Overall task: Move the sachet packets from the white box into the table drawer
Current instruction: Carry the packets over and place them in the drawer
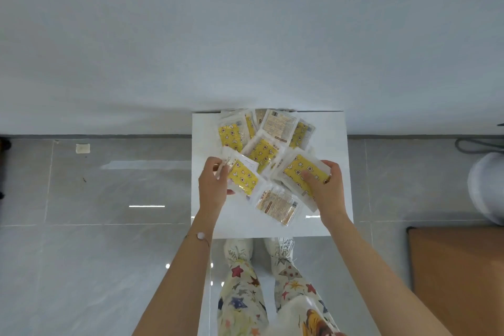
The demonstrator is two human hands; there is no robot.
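The sachet packets [263, 144] are lying in a loose, overlapping heap on a white surface [331, 131] standing against the far wall. I cannot tell whether this is the white box or the table, and no drawer is showing. The left hand [214, 185] is pinching the left edge of a yellow star-printed packet [244, 176] at the near left of the heap, its fingers curling round the clear border. The right hand [328, 185] is gripping a second yellow packet [300, 169] at the near right, the thumb pressing on the printed face and the fingers wrapping the right edge. Between the two hands a brown-labelled packet [278, 203] is lying flat, just beside both held ones. The packets are looking thin, light and floppy, and their glossy film is likely making them slippery against each other. A one-edge pinch is probably letting a packet droop, and several taken together may fan out and slide loose. The surer hold seems to be across the flat face, thumb on top and fingers beneath, or squeezing a squared-up stack by its two long edges. Nothing about them is suggesting fragility, so a firm squeeze should be doing no harm.
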